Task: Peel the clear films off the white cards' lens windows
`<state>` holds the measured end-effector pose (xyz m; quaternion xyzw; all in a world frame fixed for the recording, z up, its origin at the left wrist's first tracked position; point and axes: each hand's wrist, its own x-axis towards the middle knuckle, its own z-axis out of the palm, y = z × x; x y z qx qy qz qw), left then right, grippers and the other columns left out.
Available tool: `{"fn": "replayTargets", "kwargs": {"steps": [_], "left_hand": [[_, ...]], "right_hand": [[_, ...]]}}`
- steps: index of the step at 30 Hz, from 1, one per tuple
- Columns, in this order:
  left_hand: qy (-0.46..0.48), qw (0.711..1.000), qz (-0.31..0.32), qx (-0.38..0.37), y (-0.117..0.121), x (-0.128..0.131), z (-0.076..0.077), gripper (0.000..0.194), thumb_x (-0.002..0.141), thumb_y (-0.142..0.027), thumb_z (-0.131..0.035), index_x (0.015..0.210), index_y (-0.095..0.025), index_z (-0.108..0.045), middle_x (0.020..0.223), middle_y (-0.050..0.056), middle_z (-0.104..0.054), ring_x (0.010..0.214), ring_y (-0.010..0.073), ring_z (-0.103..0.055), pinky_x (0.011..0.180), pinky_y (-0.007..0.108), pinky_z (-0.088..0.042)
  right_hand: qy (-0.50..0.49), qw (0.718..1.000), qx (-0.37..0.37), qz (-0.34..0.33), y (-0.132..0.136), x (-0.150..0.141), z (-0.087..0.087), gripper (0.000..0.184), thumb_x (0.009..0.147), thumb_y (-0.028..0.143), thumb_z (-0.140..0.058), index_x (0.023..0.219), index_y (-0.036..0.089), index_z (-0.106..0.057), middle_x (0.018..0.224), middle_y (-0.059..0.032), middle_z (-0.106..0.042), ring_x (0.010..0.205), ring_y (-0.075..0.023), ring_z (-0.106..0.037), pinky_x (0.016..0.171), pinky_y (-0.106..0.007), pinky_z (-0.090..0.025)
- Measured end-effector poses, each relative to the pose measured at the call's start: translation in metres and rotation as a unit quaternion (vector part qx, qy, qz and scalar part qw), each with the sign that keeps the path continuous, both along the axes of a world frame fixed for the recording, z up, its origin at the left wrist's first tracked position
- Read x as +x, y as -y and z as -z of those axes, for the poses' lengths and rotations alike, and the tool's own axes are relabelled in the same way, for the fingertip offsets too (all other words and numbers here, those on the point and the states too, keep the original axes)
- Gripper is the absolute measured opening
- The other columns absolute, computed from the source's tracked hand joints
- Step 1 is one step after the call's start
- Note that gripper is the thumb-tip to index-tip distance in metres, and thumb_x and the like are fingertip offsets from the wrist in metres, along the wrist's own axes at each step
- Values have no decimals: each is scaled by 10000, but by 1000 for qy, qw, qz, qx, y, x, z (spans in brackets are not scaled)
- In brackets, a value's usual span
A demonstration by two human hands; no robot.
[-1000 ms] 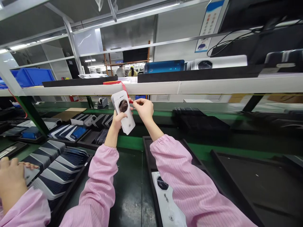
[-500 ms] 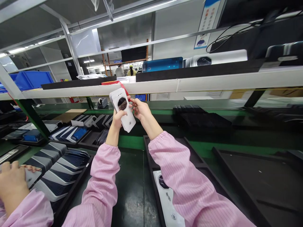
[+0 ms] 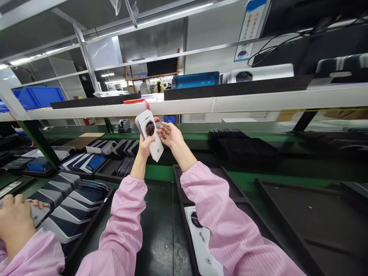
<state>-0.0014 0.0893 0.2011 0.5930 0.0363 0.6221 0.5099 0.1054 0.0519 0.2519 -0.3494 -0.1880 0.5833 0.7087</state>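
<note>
My left hand point(image 3: 145, 145) is closed around a small stack of white phone back covers point(image 3: 156, 147), its thumb pressed on the front one. That cover has a round dark camera panel near its upper end, and the stack leans slightly to the left. Just right of the stack is my right hand point(image 3: 171, 135), fingers spread, with nothing visible in it. A red strip point(image 3: 147, 104) hangs from the shelf edge right behind the top of the covers. Below my right sleeve, another white phone back cover point(image 3: 201, 241) lies in a black tray point(image 3: 188, 234).
A co-worker's hand point(image 3: 15, 220) at far left rests on a grey cover. Beside it, a tray holds rows of covers point(image 3: 83, 203). Overhead, a white shelf point(image 3: 115, 112) runs across. Black trays point(image 3: 304, 214) lie at right, and a tape dispenser point(image 3: 124, 125) stands at the back.
My right hand's fingers have opened and come away from the covers and the red strip. The stack has turned and dropped slightly in my left hand.
</note>
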Motion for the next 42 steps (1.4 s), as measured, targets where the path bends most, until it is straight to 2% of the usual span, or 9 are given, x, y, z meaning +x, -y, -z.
{"fn": "replayTargets", "kwargs": {"steps": [6,11,16,19,21,26,30,37,42], "left_hand": [[14,999,22,-27,12,-1,-4,630,589,-314,-697,1210,-214,-695,1482,101,-575,1268,369,-597,960,427,-560],[29,997,41,-62,18,-1,-5,645,582,-302,-691,1222,-219,-696,1401,100,-628,1112,301,-654,913,397,-559],[54,994,60,-78,20,-3,-5,604,570,-256,-716,1173,-221,-724,1198,72,-704,896,195,-639,846,334,-551],[49,993,72,-81,23,-6,-6,643,579,-267,-709,1220,-210,-705,970,56,-716,847,198,-635,861,347,-543],[43,993,74,-80,26,-8,-8,677,581,-274,-698,1255,-202,-686,914,54,-707,822,205,-634,865,366,-543],[30,993,71,-86,29,-8,-8,771,581,-286,-679,1346,-200,-626,906,61,-704,818,224,-640,824,370,-544],[30,993,70,-91,27,-6,-6,740,578,-297,-679,1311,-205,-646,905,61,-698,856,239,-655,832,376,-551],[17,995,45,-82,24,-4,-5,768,572,-317,-672,1331,-206,-630,1141,100,-715,1113,305,-649,872,378,-560],[-6,995,38,-91,28,2,-4,759,559,-322,-683,1307,-205,-640,1244,108,-699,1168,353,-645,892,420,-572]], "right_hand": [[7,999,25,-34,3,-1,2,162,943,201,-640,797,140,-677,673,-3,-649,528,-72,-598,472,-167,-444],[14,999,20,-34,4,-2,-2,96,889,166,-686,796,148,-670,644,15,-624,507,-73,-571,455,-179,-427],[31,998,10,-52,6,-4,-9,53,881,196,-678,845,157,-685,641,27,-610,466,-63,-528,411,-183,-359],[39,997,-4,-68,7,-5,-13,80,898,203,-648,838,154,-666,634,29,-603,459,-65,-523,402,-187,-343],[44,996,-13,-72,7,-5,-15,99,906,192,-629,816,154,-646,615,36,-585,469,-70,-532,414,-188,-362],[56,996,-31,-64,9,-2,-16,119,899,166,-614,780,161,-613,579,62,-533,450,-59,-496,438,-191,-394],[61,996,-25,-65,8,0,-15,99,881,167,-626,782,160,-625,589,60,-530,468,-65,-508,437,-193,-388],[52,998,-34,-16,4,0,-12,137,831,146,-677,748,170,-570,574,77,-498,432,-45,-432,427,-184,-384],[32,997,-60,31,2,-2,-13,242,888,150,-589,702,198,-442,485,111,-307,378,-43,-281,396,-191,-294]]}}
